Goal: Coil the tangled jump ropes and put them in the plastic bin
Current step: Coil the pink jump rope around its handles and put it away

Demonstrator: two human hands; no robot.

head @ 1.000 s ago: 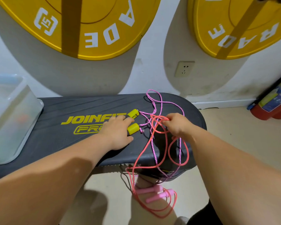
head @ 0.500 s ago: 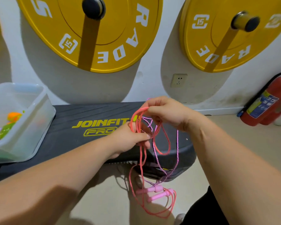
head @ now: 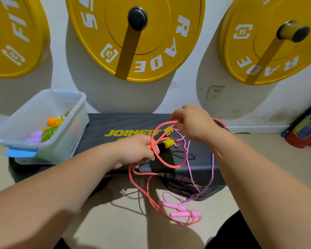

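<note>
Pink jump rope pinched by both hands, left hand and right hand, above the black bench

Translucent, frosted, smooth plastic bin. Glossy smooth plastic cord for coral rope; purple rope braided, cloth-like, matt. Matt, ribbed plastic on black step platform.

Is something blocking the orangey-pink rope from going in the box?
Nothing sits on the bench between the coral rope, gripped by left hand and right hand, and the open plastic bin. But the purple rope crosses through its loops and may drag along.
</note>
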